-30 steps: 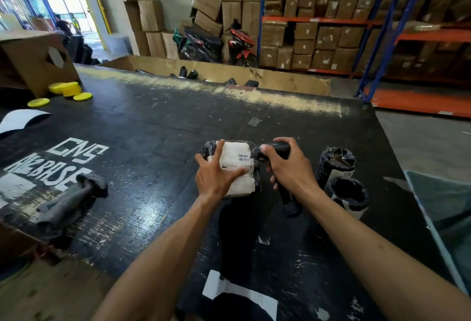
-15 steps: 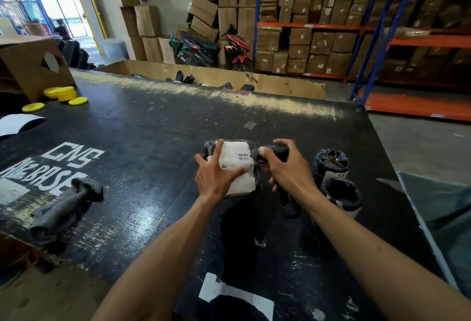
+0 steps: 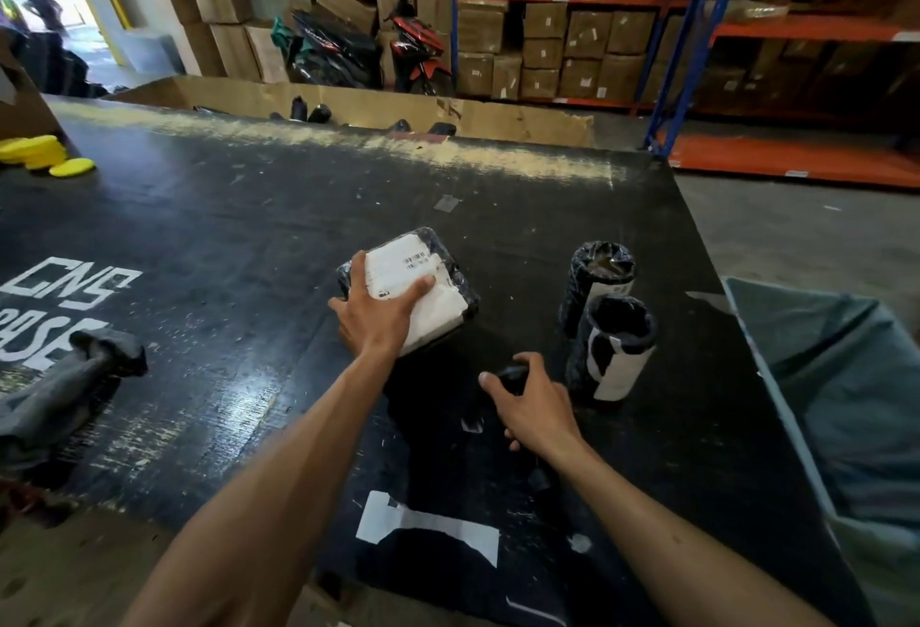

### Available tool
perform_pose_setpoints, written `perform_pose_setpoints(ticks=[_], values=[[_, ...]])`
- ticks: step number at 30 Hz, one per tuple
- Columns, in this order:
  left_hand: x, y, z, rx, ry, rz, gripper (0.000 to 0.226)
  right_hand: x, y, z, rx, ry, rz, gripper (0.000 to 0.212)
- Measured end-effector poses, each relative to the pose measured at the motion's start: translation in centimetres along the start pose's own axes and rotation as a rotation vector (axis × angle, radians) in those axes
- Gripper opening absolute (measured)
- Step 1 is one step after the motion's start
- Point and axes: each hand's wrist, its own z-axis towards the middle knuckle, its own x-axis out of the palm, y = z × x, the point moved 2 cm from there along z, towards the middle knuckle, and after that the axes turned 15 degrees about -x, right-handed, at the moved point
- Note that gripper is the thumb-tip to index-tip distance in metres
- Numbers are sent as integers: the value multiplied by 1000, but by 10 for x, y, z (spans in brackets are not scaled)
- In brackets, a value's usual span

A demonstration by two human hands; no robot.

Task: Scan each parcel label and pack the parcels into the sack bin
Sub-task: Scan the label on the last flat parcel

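Observation:
A flat black-wrapped parcel with a white label lies on the black table. My left hand grips its near left side, fingers spread over the label. My right hand is down near the table, closed around a black handheld scanner, well back from the parcel. Two black cylindrical parcels stand to the right: the near one with a white label, the far one behind it. The grey sack bin opens at the table's right edge.
A dark grey wrapped bundle lies at the left edge. Yellow discs sit far left. A long cardboard bin with dark parcels runs behind the table. Stacked boxes, shelving and a motorbike fill the background.
My right hand has pulled the scanner back from the parcel's label, down towards me. My left hand stays on the parcel, which is now turned slightly. The view has shifted right.

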Motion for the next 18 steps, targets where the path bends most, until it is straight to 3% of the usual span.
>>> perform_pose_setpoints(ticks=[5, 11, 14, 18], values=[[8, -4, -12, 28, 34, -15, 103, -4, -4, 0, 8, 29, -16, 69], [13, -22, -28, 56, 55, -74, 102, -35, 16, -4, -72, 204, -492, 84], [17, -43, -35, 124, 68, -103, 102, -69, 42, -6, -178, 82, -558, 76], [31, -83, -53, 223, 128, -101, 102, -128, 66, 8, -317, -134, -332, 57]])
